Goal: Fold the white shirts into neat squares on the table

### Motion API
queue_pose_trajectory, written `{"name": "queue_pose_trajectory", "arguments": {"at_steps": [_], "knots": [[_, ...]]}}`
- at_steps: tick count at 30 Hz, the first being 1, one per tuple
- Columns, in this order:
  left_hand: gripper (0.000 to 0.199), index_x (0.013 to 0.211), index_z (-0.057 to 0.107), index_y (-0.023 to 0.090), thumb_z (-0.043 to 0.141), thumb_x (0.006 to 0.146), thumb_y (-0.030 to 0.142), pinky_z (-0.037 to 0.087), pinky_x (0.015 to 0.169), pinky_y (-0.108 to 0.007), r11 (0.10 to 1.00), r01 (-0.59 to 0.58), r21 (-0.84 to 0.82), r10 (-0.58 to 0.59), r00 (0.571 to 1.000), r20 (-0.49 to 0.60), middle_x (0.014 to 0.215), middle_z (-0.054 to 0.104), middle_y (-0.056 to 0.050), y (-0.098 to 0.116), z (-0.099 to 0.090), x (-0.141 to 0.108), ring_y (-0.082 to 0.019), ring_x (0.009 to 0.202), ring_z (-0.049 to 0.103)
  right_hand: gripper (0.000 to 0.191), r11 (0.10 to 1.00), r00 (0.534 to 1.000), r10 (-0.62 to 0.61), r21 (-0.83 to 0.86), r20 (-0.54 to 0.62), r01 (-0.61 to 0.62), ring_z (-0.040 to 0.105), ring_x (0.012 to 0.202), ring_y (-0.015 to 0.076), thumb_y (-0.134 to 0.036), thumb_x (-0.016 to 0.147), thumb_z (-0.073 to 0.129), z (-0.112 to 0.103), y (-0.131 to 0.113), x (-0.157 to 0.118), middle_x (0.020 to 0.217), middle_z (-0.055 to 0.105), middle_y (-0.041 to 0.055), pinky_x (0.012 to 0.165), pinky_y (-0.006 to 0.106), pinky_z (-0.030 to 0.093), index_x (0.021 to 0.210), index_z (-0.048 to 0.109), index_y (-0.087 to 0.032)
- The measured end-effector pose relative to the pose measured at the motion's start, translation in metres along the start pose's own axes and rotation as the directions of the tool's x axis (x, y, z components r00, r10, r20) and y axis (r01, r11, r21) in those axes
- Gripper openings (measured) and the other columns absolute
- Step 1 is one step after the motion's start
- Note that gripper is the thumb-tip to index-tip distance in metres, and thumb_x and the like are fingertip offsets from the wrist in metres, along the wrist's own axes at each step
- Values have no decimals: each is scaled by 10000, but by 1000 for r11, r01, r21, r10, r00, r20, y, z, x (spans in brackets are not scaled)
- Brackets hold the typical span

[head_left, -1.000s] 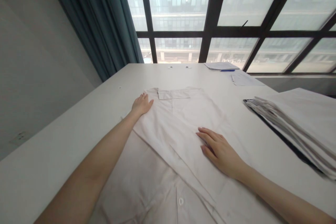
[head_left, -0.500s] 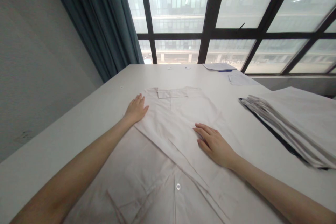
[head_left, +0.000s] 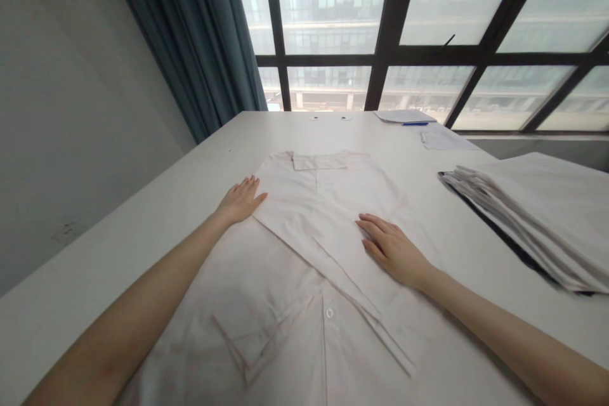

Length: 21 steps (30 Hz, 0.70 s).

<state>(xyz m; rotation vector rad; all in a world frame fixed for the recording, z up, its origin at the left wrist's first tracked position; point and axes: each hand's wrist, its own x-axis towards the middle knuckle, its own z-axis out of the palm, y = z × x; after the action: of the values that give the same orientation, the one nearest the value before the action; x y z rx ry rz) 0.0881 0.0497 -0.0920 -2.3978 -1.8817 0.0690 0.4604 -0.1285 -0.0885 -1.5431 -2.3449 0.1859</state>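
Note:
A white button-up shirt (head_left: 290, 247) lies spread on the table, collar toward the window and hem toward me. Its sleeves are folded across the front, one cuff ending at the lower left and the other at the lower right. My left hand (head_left: 239, 200) rests at the shirt's left edge near the shoulder, fingers stretched out. On the right side of the chest lies my right hand (head_left: 392, 250), palm down with fingers loosely extended. Neither hand grips the cloth. A round button shows on the placket below the crossed sleeves.
The white table (head_left: 190, 171) reaches to the window. At right lies a stack of folded white cloth (head_left: 537, 216) on something dark. Papers (head_left: 404, 115) and a blue pen (head_left: 415, 124) are at the far right edge. A blue curtain (head_left: 190, 32) hangs at left.
My left hand has slid slightly down and left along the shirt's edge. The right hand keeps nearly the same place on the cloth. The view has shifted a little.

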Motion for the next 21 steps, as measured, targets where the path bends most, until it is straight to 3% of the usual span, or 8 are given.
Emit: {"name": "queue_pose_trajectory", "arguments": {"at_steps": [2,5,8,11,13,16,21], "knots": [[633,1476,311,49,266,970,426,172,1165,-406,998,34,46,-33,999,-33,1567,244,-165,3,-6,-2,-257,1455,221,437,1000,1000,-12,-3,-1,12,409,1352,241,-293,966,373,0,2,0,1450,468,146,1091,447,368,1360,480,-137],[569,1440,383,67,308,961,363,147,1170,-427,997,0,74,7,996,-92,1558,273,-166,27,-18,-14,-260,1450,235,463,999,999,-37,3,14,37,418,1345,247,-274,955,383,-3,1,2,1447,467,154,1085,452,380,1393,443,-135],[563,1452,377,122,280,973,402,193,1160,-410,987,-157,-21,156,986,-55,1560,284,-126,63,-24,-40,-227,1449,244,477,998,998,-62,11,12,62,428,1338,254,-258,942,402,-9,-13,0,1433,479,159,1077,458,392,1404,436,-144],[612,1490,313,176,254,974,499,176,1170,-391,911,-400,-103,398,916,-37,1570,259,-85,97,-21,-71,-203,1459,217,479,981,980,-191,36,56,189,352,1391,249,-253,938,429,-14,-38,-7,1481,438,126,1114,455,345,1410,447,-175],[636,1509,266,193,238,972,534,173,1172,-401,872,-476,-116,472,880,-60,1577,232,-78,110,-17,-87,-204,1466,189,487,954,945,-299,73,134,291,287,1425,235,-257,946,431,-13,-54,-15,1526,381,94,1142,441,300,1430,435,-196],[635,1520,224,177,210,985,519,179,1171,-431,875,-472,-104,468,881,-63,1587,183,-82,107,-13,-91,-213,1471,162,511,941,917,-337,103,212,322,234,1446,208,-285,980,383,-9,-65,-28,1561,312,62,1169,438,238,1487,351,-226],[589,1518,225,149,216,999,426,201,1164,-467,950,-306,-66,305,952,-24,1584,190,-100,69,-7,-65,-227,1468,172,519,944,916,-325,133,234,301,203,1455,189,-352,1009,331,-6,-62,-38,1568,294,39,1183,439,198,1516,277,-255]]}}
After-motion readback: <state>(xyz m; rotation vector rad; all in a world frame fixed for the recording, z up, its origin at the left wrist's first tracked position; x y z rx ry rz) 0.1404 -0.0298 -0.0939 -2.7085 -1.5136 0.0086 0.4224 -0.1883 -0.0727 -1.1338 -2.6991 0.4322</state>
